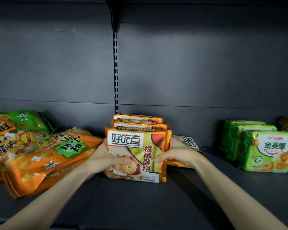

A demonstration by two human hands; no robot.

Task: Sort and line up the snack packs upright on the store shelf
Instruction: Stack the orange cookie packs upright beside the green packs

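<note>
An orange-gold walnut biscuit pack (136, 146) stands upright at the shelf's middle, front of a row with two or three like packs (140, 122) upright behind it. My left hand (106, 156) grips its left side, thumb across the front. My right hand (175, 151) grips its right edge. Another pack of the same kind (188, 143) lies flat behind my right hand, partly hidden.
Orange and green snack bags (40, 151) lie flat in a loose pile at the left. Green ring-biscuit packs (269, 150) stand upright in a row at the right. The dark shelf floor (140, 201) runs forward to the front edge; the back panel has a slotted upright (115, 72).
</note>
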